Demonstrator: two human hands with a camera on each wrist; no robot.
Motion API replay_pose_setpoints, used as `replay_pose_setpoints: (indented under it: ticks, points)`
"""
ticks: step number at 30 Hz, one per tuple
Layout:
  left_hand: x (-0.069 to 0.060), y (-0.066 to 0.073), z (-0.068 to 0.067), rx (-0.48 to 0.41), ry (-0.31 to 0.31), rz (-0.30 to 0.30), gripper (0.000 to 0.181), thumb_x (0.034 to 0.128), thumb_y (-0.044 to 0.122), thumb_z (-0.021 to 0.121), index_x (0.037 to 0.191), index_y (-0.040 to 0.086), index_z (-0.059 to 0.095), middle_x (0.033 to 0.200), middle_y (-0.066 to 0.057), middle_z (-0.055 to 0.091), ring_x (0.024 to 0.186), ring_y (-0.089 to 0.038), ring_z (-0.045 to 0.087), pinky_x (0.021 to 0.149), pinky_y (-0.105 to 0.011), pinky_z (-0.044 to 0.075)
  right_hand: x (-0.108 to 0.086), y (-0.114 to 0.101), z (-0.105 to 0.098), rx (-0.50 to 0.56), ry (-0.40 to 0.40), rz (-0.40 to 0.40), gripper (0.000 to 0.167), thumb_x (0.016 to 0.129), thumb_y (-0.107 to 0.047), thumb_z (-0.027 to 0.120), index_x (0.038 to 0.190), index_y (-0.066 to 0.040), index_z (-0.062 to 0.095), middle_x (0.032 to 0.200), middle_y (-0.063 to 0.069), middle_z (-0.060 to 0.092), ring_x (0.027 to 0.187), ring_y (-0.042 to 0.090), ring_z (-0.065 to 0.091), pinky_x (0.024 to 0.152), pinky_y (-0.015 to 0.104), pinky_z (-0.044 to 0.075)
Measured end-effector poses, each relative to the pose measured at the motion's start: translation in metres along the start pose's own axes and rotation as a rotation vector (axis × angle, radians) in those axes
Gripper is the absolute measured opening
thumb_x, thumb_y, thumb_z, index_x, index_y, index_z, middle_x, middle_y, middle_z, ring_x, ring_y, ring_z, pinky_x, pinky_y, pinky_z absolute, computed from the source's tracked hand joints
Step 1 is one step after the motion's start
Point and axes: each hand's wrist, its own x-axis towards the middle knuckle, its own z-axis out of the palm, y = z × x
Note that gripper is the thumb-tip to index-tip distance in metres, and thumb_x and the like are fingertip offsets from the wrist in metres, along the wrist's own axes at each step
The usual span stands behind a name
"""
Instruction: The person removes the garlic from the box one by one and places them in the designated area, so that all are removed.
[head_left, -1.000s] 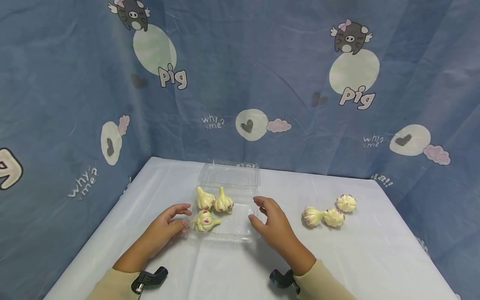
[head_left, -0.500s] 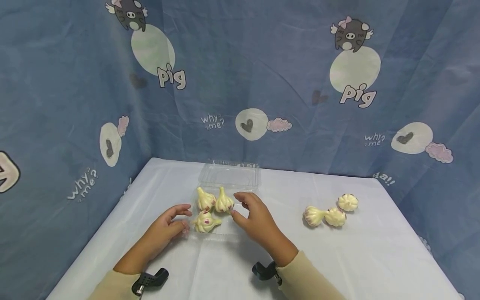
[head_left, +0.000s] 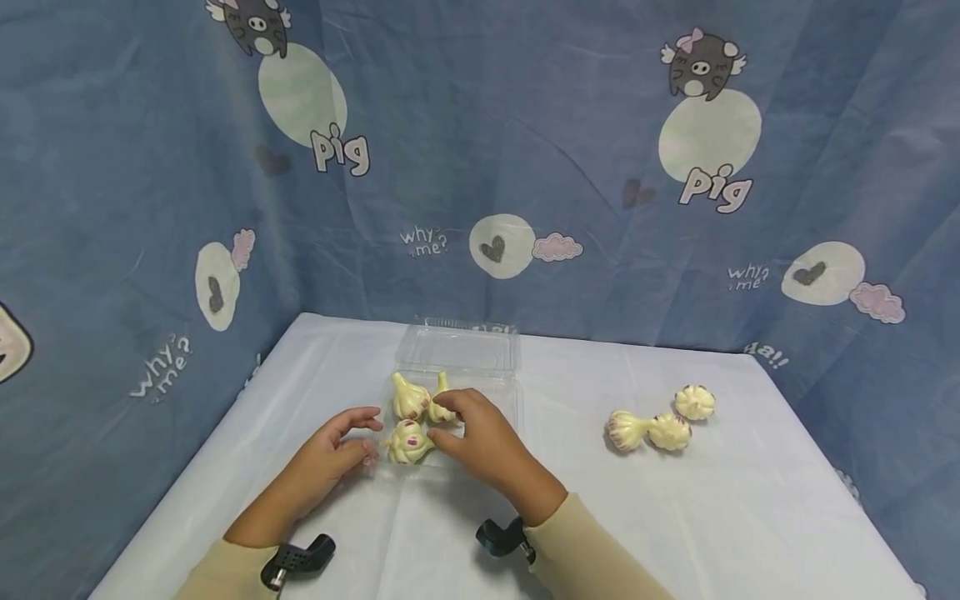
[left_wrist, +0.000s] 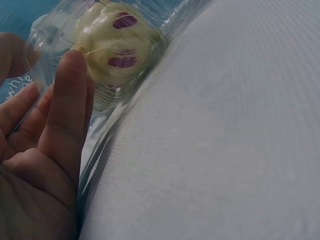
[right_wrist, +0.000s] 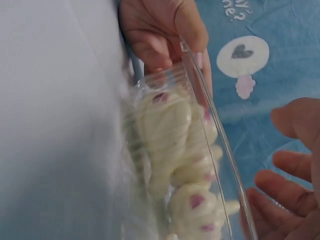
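Observation:
A clear plastic clamshell box (head_left: 504, 388) lies with its lid (head_left: 457, 348) folded back. Inside its left half are three pale yellow garlic bulbs: one at the back left (head_left: 409, 398), one to its right (head_left: 441, 386) partly behind my right hand, and one in front (head_left: 406, 443). My left hand (head_left: 333, 450) is at the box's left end, its fingers loosely bent; in the left wrist view a fingertip (left_wrist: 71, 65) touches the clear wall. Over the box, my right hand (head_left: 480, 442) hovers with thumb and fingers apart, close to the bulbs; nothing is gripped.
Three more garlic bulbs lie together on the right: one with its stem pointing right (head_left: 626, 430), one beside it (head_left: 670, 432) and one behind (head_left: 694, 402). A white cloth (head_left: 600, 533) covers the table. Blue printed curtain (head_left: 570, 150) hangs behind and at the left.
My right hand has moved left from the box's right end to the bulbs and now partly covers one. My left hand and the garlic have stayed in place.

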Motion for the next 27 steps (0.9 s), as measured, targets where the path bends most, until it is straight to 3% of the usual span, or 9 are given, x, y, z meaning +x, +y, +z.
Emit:
replay_pose_setpoints:
  ticks: [10,15,21,27]
  points:
    - [0.001,-0.004,-0.002,0.016,0.003,-0.006,0.053,0.1029,0.011,0.06,0.153,0.008,0.044,0.145,-0.021,0.047,0.095,-0.018,0.068,0.082,-0.03,0.06,0.01,-0.009,0.014,-0.052,-0.037,-0.027,0.047,0.095,-0.035,0.076,0.135,-0.012,0.067,0.135,0.003,0.065,0.127,0.019,0.062,0.105,0.038,0.052]
    - [0.002,-0.003,-0.001,0.019,0.001,-0.007,0.053,0.1026,0.011,0.061,0.153,0.008,0.044,0.144,-0.021,0.048,0.096,-0.017,0.069,0.082,-0.029,0.06,0.013,-0.008,0.017,-0.056,-0.083,-0.024,0.041,0.095,-0.035,0.076,0.131,-0.016,0.069,0.133,0.0,0.067,0.129,0.017,0.06,0.108,0.04,0.05]
    - [0.001,-0.001,-0.001,0.022,0.003,0.005,0.053,0.1031,0.012,0.062,0.153,0.008,0.044,0.144,-0.023,0.047,0.094,-0.015,0.068,0.08,-0.028,0.059,0.018,-0.009,0.021,-0.087,-0.152,-0.053,0.043,0.094,-0.032,0.078,0.132,-0.014,0.067,0.134,-0.001,0.067,0.138,0.019,0.056,0.112,0.036,0.047]
    - [-0.001,-0.002,0.0,0.018,0.005,-0.002,0.052,0.1035,0.011,0.061,0.153,0.007,0.044,0.144,-0.023,0.047,0.094,-0.015,0.068,0.08,-0.028,0.059,0.022,-0.011,0.025,-0.12,-0.169,-0.064,0.041,0.091,-0.03,0.081,0.127,-0.014,0.067,0.122,-0.005,0.068,0.118,0.011,0.062,0.101,0.03,0.051]
